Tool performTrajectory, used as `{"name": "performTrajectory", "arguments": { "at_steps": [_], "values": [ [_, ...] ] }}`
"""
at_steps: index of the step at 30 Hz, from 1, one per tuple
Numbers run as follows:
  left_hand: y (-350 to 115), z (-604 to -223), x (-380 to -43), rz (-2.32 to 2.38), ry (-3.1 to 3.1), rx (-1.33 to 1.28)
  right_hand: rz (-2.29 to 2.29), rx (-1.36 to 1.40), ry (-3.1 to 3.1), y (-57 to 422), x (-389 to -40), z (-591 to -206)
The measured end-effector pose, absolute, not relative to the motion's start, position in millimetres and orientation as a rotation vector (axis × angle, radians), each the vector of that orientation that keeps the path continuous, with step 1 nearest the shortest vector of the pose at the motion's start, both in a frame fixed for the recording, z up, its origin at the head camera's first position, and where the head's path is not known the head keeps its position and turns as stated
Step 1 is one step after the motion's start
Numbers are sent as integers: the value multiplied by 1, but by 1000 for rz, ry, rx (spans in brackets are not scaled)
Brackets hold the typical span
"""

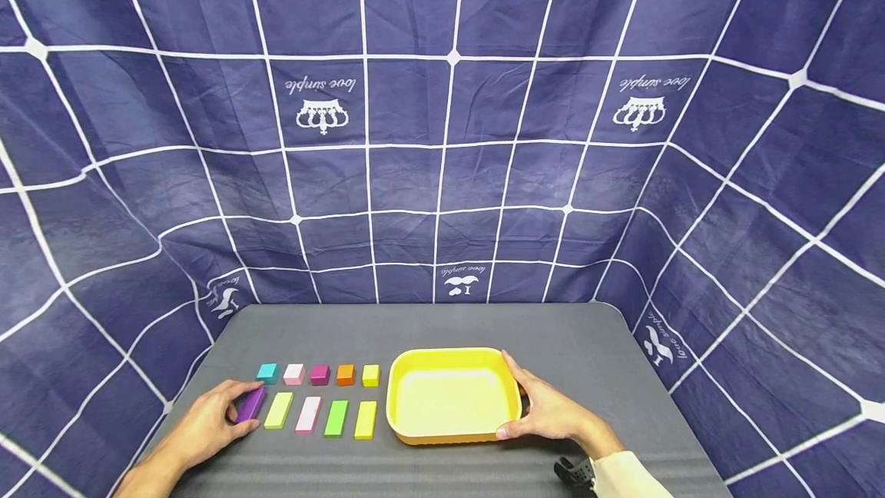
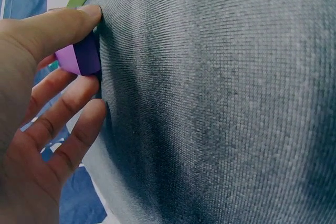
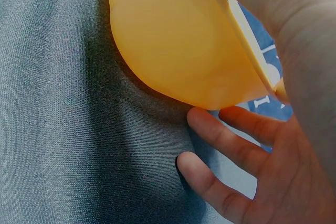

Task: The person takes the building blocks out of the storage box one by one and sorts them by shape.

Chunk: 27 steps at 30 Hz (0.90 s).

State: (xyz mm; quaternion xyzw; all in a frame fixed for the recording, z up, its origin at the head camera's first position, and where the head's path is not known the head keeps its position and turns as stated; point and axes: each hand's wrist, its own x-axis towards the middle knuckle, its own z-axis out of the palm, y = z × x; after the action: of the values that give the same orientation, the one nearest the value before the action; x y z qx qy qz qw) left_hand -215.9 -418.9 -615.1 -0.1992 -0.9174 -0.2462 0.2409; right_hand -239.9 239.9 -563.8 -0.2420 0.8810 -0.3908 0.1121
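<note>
My left hand (image 1: pixel 210 419) pinches a purple rectangular block (image 1: pixel 251 405) lengthwise at the left end of the near row of blocks. In the left wrist view the thumb lies over one end of the purple block (image 2: pixel 79 57), which lies on the grey cloth. My right hand (image 1: pixel 553 408) grips the right side of a yellow rectangular tray (image 1: pixel 456 438), its thumb at the near corner and a finger at the far corner. Seen from the right wrist, the tray's outer wall (image 3: pixel 173 40) stands on the cloth, with the other fingertips close to its base.
Beside the purple block lie light green (image 1: pixel 279 410), pale pink (image 1: pixel 308 414), green (image 1: pixel 336 419) and yellow (image 1: pixel 365 419) long blocks. Behind them runs a row of small cubes, from a teal cube (image 1: pixel 267 373) to a yellow cube (image 1: pixel 371 375). Blue checked cloth (image 1: pixel 442 175) surrounds the grey table (image 1: pixel 588 344).
</note>
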Motion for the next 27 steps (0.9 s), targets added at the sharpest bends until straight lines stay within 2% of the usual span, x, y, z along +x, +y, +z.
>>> {"name": "performTrajectory", "arguments": {
  "at_steps": [27],
  "values": [
    [-407, -593, -206, -531, -2562, -430, -1085, -733, 2633, 241, -241, -564]
  ]
}}
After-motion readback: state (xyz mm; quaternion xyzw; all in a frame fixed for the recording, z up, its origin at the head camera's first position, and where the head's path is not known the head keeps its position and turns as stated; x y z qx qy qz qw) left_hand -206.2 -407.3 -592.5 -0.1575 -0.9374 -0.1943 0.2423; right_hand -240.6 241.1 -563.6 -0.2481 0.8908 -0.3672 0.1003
